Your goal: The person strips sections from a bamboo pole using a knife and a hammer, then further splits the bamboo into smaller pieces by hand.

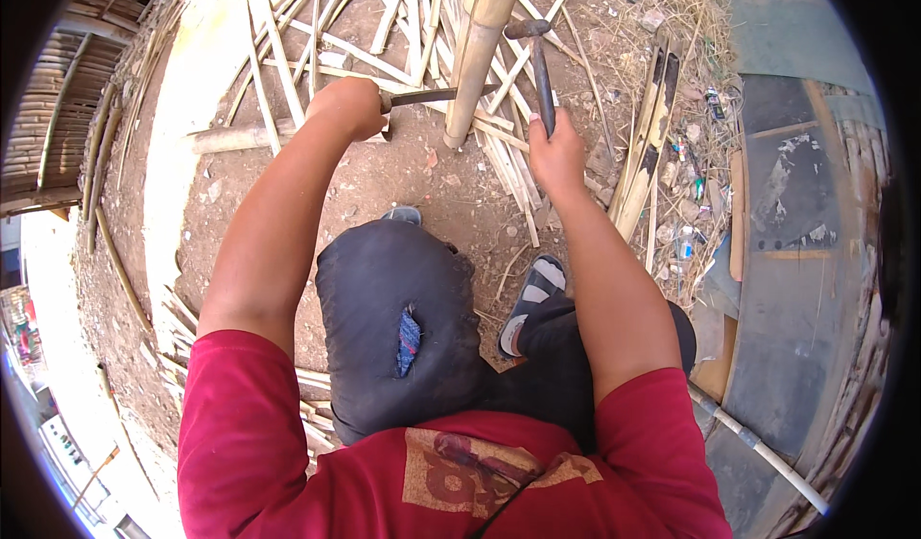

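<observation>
My left hand (353,107) is closed round the handle of a long-bladed knife (427,97). Its dark blade points right and meets a thick bamboo pole (480,55); whether it cuts in or lies against the surface I cannot tell. The pole leans, its lower end near the ground and its upper part leaving the top of the view. On the pole's right, my right hand (558,153) grips a hammer (544,83) by its dark handle. The hammer's head is up, beside the pole and apart from the knife.
Split bamboo strips (403,21) lie scattered on the dirt beyond my hands. A bamboo log (235,138) lies at left. Dark-marked split bamboo pieces (645,146) lean at right, near a plastic bottle (685,244) and litter. Dark panels (787,194) line the right side.
</observation>
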A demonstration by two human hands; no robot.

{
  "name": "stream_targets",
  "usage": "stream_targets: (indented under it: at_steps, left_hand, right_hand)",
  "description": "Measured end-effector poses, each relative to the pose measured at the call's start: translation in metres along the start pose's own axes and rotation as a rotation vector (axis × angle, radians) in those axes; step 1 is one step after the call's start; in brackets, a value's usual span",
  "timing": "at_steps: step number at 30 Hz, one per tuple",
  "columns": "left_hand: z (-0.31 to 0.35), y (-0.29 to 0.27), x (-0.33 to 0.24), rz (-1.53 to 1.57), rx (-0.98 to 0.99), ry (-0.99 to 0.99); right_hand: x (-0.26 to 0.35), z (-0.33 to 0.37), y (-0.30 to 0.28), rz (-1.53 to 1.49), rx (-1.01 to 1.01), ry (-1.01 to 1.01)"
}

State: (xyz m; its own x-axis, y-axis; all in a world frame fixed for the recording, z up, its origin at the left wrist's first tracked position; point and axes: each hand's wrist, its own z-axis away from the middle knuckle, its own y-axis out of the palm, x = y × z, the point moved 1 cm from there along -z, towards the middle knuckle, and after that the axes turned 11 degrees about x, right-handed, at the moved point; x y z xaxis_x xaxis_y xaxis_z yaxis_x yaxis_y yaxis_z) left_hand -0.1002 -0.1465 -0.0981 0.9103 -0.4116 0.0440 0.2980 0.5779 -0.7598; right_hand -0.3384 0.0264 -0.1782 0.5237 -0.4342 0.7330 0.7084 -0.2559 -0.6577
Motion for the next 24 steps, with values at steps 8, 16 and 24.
stream_targets:
  at_steps: [8, 16, 24]
  left_hand:
    - [-0.018, -0.001, 0.003, -0.028, 0.019, -0.054]
    - [-0.009, -0.004, 0.001, -0.021, 0.005, -0.059]
    - [-0.011, 0.000, -0.004, -0.025, -0.017, -0.043]
  right_hand:
    - [0.003, -0.020, -0.022, -0.024, -0.140, -0.002]
    - [-0.027, -0.015, 0.006, 0.176, 0.078, 0.088]
    - [-0.032, -0.014, 0.019, 0.293, 0.158, 0.134]
